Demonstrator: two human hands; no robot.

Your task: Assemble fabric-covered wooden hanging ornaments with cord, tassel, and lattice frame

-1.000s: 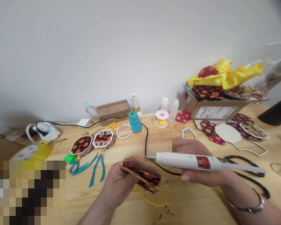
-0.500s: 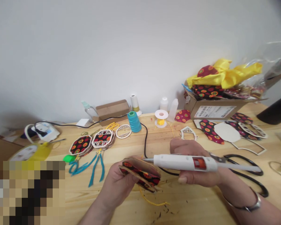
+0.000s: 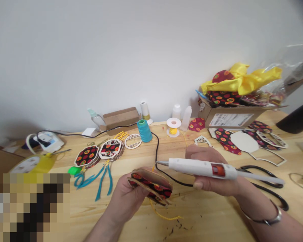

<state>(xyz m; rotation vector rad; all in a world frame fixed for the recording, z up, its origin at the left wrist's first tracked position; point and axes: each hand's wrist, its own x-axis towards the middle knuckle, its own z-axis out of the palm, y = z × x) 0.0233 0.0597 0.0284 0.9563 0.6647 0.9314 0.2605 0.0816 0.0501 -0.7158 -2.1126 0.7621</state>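
My left hand (image 3: pixel 130 195) is closed on a layered pouch-like piece (image 3: pixel 151 188) of red and black patterned fabric with stiff tan panels, its opening tilted upward. A yellow cord (image 3: pixel 165 215) hangs from its underside onto the table. In my right hand (image 3: pixel 212 168) is a white glue gun (image 3: pixel 197 169) with a glue stick (image 3: pixel 265 178) out of its back end. Its metal nozzle points left, just above the piece's upper edge and apart from it. Black-handled scissors (image 3: pixel 280 200) lie behind my right wrist, partly hidden.
Two fabric-covered ornaments (image 3: pixel 87 156) with teal tassels lie at left. A teal thread cone (image 3: pixel 144 131) and a yellow cord spool (image 3: pixel 173 128) stand at the back. A cardboard box (image 3: pixel 232 117) of fabric is at right. The black cable (image 3: pixel 158 151) crosses the table.
The glue gun has lifted up off the edge of the fabric piece, its nozzle now tilted higher. My left hand and the piece stay almost in place.
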